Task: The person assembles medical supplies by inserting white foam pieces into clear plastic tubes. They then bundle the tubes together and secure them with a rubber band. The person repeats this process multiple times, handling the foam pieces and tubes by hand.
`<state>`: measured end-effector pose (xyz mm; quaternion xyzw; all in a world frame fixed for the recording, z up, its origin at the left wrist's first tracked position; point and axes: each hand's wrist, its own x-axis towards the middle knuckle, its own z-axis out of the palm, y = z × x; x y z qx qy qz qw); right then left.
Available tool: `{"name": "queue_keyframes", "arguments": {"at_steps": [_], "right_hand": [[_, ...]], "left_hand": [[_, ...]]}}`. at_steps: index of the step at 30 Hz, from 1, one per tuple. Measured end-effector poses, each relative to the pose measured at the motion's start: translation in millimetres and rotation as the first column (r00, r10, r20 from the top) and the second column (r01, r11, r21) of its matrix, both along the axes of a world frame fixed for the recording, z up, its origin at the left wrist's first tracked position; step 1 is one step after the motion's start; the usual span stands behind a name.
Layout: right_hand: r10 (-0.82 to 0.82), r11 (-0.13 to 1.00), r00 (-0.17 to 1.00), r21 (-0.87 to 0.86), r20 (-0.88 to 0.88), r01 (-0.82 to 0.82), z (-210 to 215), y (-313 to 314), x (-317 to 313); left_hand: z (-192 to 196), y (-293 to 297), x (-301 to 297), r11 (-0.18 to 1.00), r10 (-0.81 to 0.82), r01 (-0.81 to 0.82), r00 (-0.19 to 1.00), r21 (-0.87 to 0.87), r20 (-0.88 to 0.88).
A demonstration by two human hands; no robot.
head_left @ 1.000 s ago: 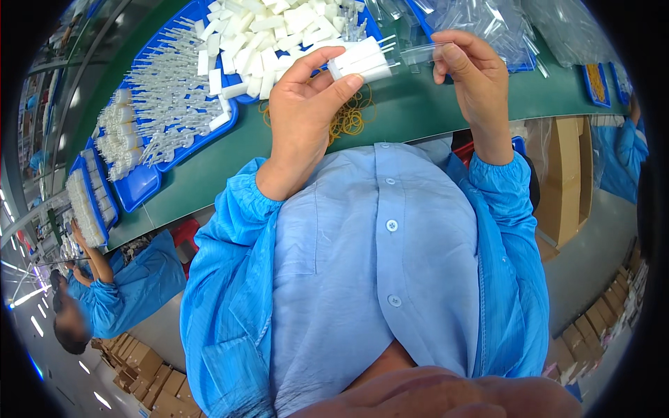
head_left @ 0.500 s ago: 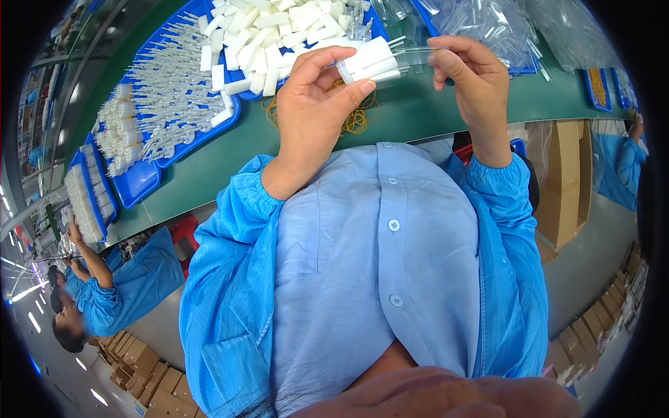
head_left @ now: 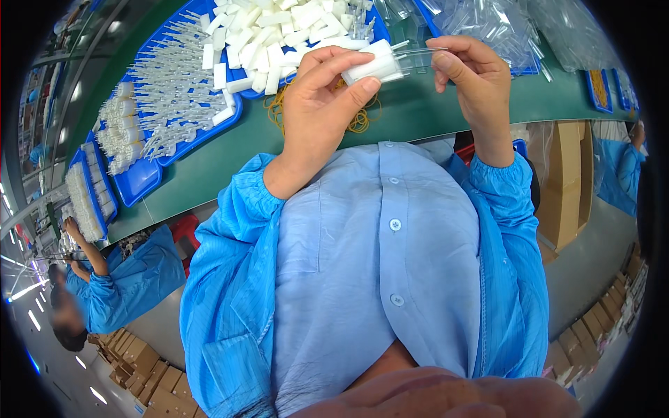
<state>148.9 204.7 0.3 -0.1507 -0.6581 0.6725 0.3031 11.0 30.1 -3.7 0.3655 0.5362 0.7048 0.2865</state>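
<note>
My left hand (head_left: 315,104) is closed around a small bundle of white blocks (head_left: 378,64), with thumb and fingers on its left end. Thin pale sticks poke out of the bundle's right side. Between the bundle and my right hand (head_left: 477,83) stretches a clear plastic strip (head_left: 421,58), whose right end is pinched between right thumb and forefinger. Whether the strip wraps over the blocks or only touches them, I cannot tell. Loose yellow rubber bands (head_left: 359,120) lie on the green table just beneath my left hand.
Beyond my hands, a blue tray (head_left: 233,111) carries heaped white blocks (head_left: 268,35) and many thin clear-tipped sticks (head_left: 174,83). Clear plastic pieces (head_left: 481,31) fill another tray at right. A cardboard box (head_left: 563,181) stands below the table edge. A co-worker in blue (head_left: 132,285) sits at left.
The bundle has turned in my left hand, whose fingers now reach farther over its top. My right hand keeps its pinch on the strip, almost unmoved.
</note>
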Motion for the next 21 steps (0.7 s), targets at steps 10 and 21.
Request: {"name": "queue_keyframes", "arguments": {"at_steps": [10,21], "right_hand": [[0.06,0.993,0.998,0.104,-0.011,-0.058,9.5,-7.1,-0.2],[0.174,0.963,0.977,0.228,-0.124,-0.143,5.4,-2.3,-1.9]], "left_hand": [[-2.4,2.8,1.5,0.995,0.088,-0.088,0.996,-0.039,-0.008],[2.2,2.4,2.8,0.99,0.138,-0.141,0.986,-0.027,-0.093]]}}
